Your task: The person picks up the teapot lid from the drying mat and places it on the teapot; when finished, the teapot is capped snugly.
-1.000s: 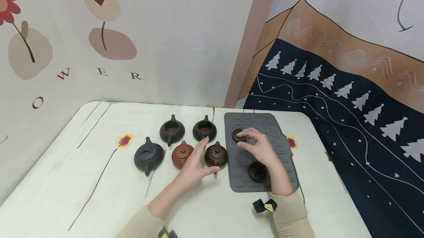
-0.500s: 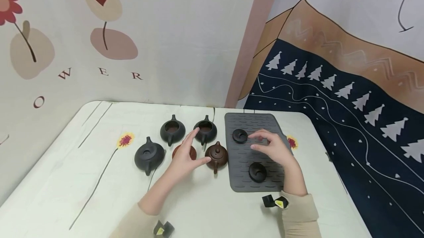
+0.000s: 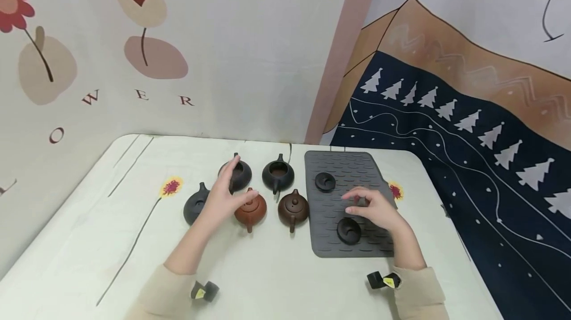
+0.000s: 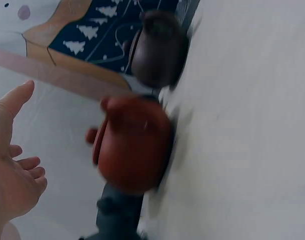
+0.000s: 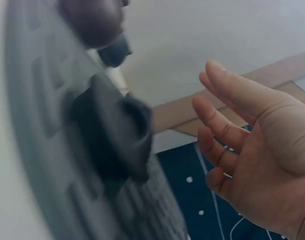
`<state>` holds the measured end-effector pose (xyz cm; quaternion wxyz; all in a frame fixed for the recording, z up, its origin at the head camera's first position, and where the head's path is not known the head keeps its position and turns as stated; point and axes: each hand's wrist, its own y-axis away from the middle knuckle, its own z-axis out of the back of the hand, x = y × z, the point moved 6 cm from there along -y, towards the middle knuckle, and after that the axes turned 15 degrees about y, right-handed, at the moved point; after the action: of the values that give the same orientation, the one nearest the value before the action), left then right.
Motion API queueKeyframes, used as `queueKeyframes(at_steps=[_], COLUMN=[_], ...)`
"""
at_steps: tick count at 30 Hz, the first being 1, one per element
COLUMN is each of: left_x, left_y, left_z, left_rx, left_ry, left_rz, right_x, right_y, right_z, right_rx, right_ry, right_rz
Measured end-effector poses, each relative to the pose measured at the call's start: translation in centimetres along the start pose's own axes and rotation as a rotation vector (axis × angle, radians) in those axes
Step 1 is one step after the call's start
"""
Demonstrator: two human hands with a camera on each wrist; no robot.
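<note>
My left hand hovers with fingers spread over the left teapots, holding nothing. It partly covers a dark grey lidded teapot and a black lidless teapot. Just right of it stands a reddish-brown lidded teapot, large in the left wrist view. My right hand, fingers loosely bent, hangs over the grey mat without touching anything visible. Two black round lids lie on that mat: the far lid and the near lid, which is nearest to my right hand.
A second black lidless teapot stands in the back row. Before it sits a dark brown lidded teapot, close to the mat's left edge. The white tablecloth has printed flowers, and a fabric wall rises behind the table.
My right hand has let go of the far lid and drawn back to the right and nearer. My left hand has moved left, away from the dark brown teapot, uncovering the reddish-brown one.
</note>
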<state>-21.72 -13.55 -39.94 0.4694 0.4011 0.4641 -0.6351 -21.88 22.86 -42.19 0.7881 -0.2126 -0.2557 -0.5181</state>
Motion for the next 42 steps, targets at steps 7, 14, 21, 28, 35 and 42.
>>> queueKeyframes(at_steps=[7, 14, 21, 28, 35, 42], left_x=[1.0, 3.0, 4.7, 6.2, 7.2, 7.6], left_y=[-1.3, -2.7, -3.8, -4.6, -5.4, -5.9], left_z=[2.5, 4.0, 5.1, 5.9, 5.9, 5.7], left_rx=[0.003, 0.074, 0.171, 0.248, 0.299, 0.337], left_ry=[-0.083, -0.126, -0.191, -0.224, -0.216, -0.198], left_rz=[0.019, 0.074, 0.119, 0.162, 0.184, 0.198], right_x=[-1.6, -2.3, -2.6, -2.7, -0.8, 0.8], right_y=[1.8, 2.5, 2.5, 2.6, 3.1, 3.5], right_z=[-0.8, -1.4, -2.0, -2.4, -1.9, -1.5], right_rx=[0.034, 0.055, 0.065, 0.082, 0.113, 0.093], right_ry=[-0.031, -0.043, -0.038, -0.021, -0.003, -0.003], right_rz=[0.014, 0.036, 0.087, 0.115, 0.088, 0.051])
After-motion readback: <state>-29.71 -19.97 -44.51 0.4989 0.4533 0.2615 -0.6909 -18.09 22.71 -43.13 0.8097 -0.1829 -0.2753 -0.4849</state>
